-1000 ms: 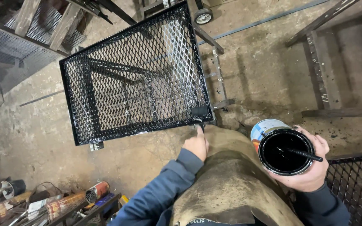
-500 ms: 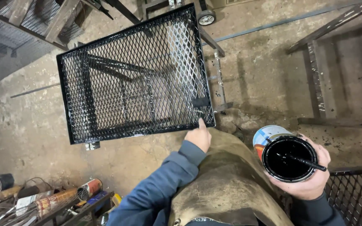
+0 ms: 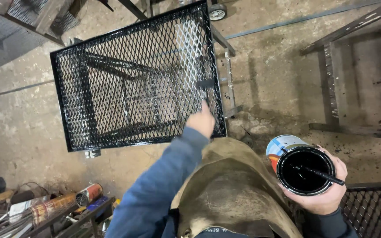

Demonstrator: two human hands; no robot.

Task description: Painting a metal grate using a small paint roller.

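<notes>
Black wet paint gleams on the mesh cart top as the left hand, grip closed on a paintbrush, works its right edge. Right hand clasps an open paint can, stir stick resting inside.

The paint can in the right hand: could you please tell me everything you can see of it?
The paint can is a round tin, open with no lid on it, holding glossy black paint close to the rim. Its outer wall bears a label in white, blue and red. A thin dark stick lies in the paint and juts over the rim to the right. The right hand cups the can from below and behind, holding it roughly upright at the lower right, above a mesh panel.
</notes>
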